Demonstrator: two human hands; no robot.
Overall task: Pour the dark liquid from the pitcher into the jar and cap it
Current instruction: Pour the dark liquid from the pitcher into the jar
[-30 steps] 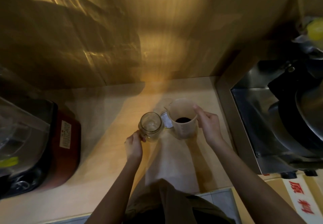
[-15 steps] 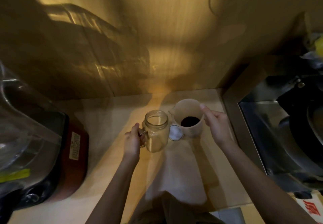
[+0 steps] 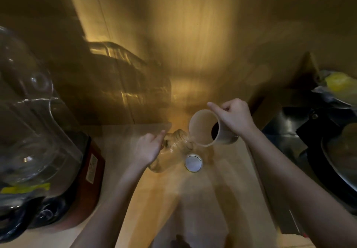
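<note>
My left hand [image 3: 147, 148] grips the clear glass jar [image 3: 172, 151] by its handle and holds it tilted, mouth up and to the right. My right hand [image 3: 234, 117] holds the cream pitcher [image 3: 204, 129] lifted and tipped left, its spout at the jar's mouth. Dark liquid [image 3: 215, 132] pools low inside the pitcher. The round silver cap [image 3: 193, 163] lies flat on the wooden counter [image 3: 193, 199] just below the jar and pitcher. The image is blurred, so any stream of liquid is not discernible.
A blender with a clear jug [image 3: 29, 131] and red base [image 3: 90, 172] stands at the left. A steel sink [image 3: 286, 126] with a dark pan [image 3: 332, 160] lies at the right. A wooden wall [image 3: 193, 44] rises close behind.
Both hands lifted off the counter. The jar tilted toward the pitcher, and the pitcher tipped left over the jar's mouth. The cap now shows fully on the counter.
</note>
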